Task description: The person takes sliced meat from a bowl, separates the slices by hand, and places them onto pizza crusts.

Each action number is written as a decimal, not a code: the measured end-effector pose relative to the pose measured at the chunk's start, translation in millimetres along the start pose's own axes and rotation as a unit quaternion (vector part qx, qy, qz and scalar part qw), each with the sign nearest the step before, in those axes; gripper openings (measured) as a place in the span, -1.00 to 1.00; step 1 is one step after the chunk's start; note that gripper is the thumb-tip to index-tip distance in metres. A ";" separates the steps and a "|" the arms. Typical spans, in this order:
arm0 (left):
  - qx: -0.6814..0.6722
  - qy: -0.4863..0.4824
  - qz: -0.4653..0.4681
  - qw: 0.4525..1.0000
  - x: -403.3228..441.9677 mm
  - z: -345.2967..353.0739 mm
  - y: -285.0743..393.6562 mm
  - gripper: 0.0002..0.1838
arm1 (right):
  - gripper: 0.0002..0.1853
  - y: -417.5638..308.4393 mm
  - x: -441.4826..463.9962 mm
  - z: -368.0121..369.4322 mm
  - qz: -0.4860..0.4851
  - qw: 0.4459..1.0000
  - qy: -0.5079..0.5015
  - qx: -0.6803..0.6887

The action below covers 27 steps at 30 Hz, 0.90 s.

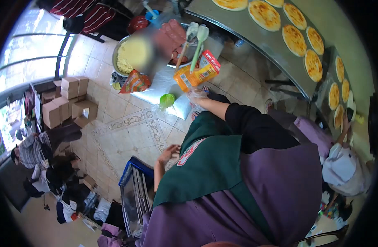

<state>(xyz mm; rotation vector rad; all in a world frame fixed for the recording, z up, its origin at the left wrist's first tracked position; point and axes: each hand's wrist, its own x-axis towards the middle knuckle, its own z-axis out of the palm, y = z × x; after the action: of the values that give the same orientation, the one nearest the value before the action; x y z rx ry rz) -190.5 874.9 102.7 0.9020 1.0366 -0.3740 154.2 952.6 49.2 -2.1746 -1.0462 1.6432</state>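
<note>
My left hand [169, 153] hangs in front of the green apron, bare, holding nothing, its fingers slightly bent and apart. Farther forward, my right hand [196, 96] is in a clear plastic glove, close to the lower edge of a yellow and red printed packet [200, 74]. Its fingers are blurred by the glove, so I cannot say if they grip anything. Reaching over the packet is a spatula with a green handle [199, 47]; a white spatula with a brown handle [189, 35] lies beside it. Left of my gloved hand stands a small light-green cup [167, 100].
A bowl [116, 59] of yellow crumbly food, pink bagged food [171, 35] and an orange packet [135, 81] share the low table. Flatbreads with browned topping [294, 40] line a steel counter [238, 29]. Cardboard boxes [68, 101], a blue-edged rack [135, 181] and several people surround me.
</note>
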 end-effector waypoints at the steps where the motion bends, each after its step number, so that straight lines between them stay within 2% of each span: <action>1: -0.029 -0.017 -0.056 0.998 -13.4 4.1 53.4 -0.61 | -0.50 17.5 -7.7 8.4 0.011 1.000 0.008 0.008; 3: 0.034 -0.044 -0.012 0.998 -11.7 -4.1 112.6 -0.64 | -0.55 93.4 0.0 26.8 -0.011 0.974 0.205 -0.097; 4: 0.049 -0.053 0.019 0.997 -2.2 -7.8 133.1 -0.64 | -0.73 151.5 7.1 44.7 0.009 0.963 0.269 -0.006; 5: 0.063 -0.060 0.049 0.995 6.2 -12.9 153.6 -0.64 | -0.74 151.7 -36.4 23.2 0.086 0.952 0.282 -0.085; 7: 0.123 0.003 0.084 0.989 22.7 -16.0 193.7 -0.64 | -0.72 230.4 -49.7 22.4 0.156 0.943 0.243 -0.168; 8: 0.160 0.027 0.115 0.980 35.3 -20.5 208.9 -0.64 | -0.72 251.1 -70.0 9.4 0.174 0.937 0.257 -0.159; 10: 0.237 0.072 0.181 0.952 58.3 -35.0 236.3 -0.64 | -0.70 287.5 -110.0 -20.7 0.098 0.955 0.113 -0.257; 11: 0.277 0.093 0.214 0.932 71.9 -43.3 249.4 -0.64 | -0.70 366.7 -86.1 4.2 0.103 0.954 0.121 -0.255; 12: 0.324 0.115 0.241 0.908 87.3 -52.6 262.2 -0.65 | -0.73 442.1 -61.7 21.0 0.158 0.914 0.362 0.089; 14: 0.395 0.145 0.264 0.868 122.9 -76.4 280.9 -0.68 | -0.78 449.4 -106.3 -6.8 0.162 0.895 0.415 0.012; 15: 0.472 0.206 0.247 0.821 125.0 -77.3 295.1 -0.70 | -0.80 411.4 -141.9 -24.6 0.182 0.884 0.432 -0.001; 16: 0.454 0.233 0.253 0.822 150.4 -103.7 293.8 -0.70 | -0.83 369.7 -168.7 -39.5 0.196 0.875 0.443 -0.015; 17: 0.489 0.240 0.328 0.771 157.1 -113.6 300.2 -0.67 | -0.83 374.0 -169.2 -43.1 0.217 0.896 0.383 -0.059; 18: 0.527 0.253 0.318 0.747 168.5 -120.2 309.6 -0.66 | -0.82 403.5 -167.9 -44.2 0.234 0.912 0.318 -0.109; 19: 0.503 0.284 0.245 0.779 172.2 -114.9 321.1 -0.67 | -0.81 434.2 -162.3 -43.7 0.207 0.914 0.343 -0.054; 20: 0.487 0.292 0.247 0.785 175.3 -110.1 331.1 -0.66 | -0.79 450.5 -155.2 -41.0 0.185 0.912 0.366 0.005; 21: 0.494 0.296 0.267 0.773 182.9 -114.9 331.8 -0.65 | -0.79 414.9 -166.8 -58.2 0.256 0.904 0.320 0.119; 22: 0.495 0.315 0.219 0.780 190.1 -116.4 335.7 -0.64 | -0.78 384.8 -174.9 -80.9 0.328 0.876 0.270 0.229; 23: 0.494 0.329 0.177 0.785 199.0 -115.6 341.0 -0.62 | -0.78 383.3 -163.9 -86.1 0.320 0.885 0.257 0.220; 25: 0.531 0.340 0.152 0.761 213.4 -111.8 344.2 -0.54 | -0.83 431.6 -144.0 -91.2 0.197 0.929 0.313 0.024; 26: 0.528 0.342 0.145 0.764 217.3 -106.5 346.3 -0.54 | -0.83 449.5 -136.7 -102.7 0.196 0.932 0.305 0.021; 27: 0.553 0.344 0.130 0.747 219.1 -100.0 351.3 -0.51 | -0.79 467.1 -130.8 -113.9 0.155 0.936 0.313 0.049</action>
<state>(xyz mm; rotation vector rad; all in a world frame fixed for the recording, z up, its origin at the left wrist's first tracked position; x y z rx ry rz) 88.3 1193.5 56.0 2.3791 1.3090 -0.4216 430.1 557.0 -75.7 -2.6152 -0.4458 0.9311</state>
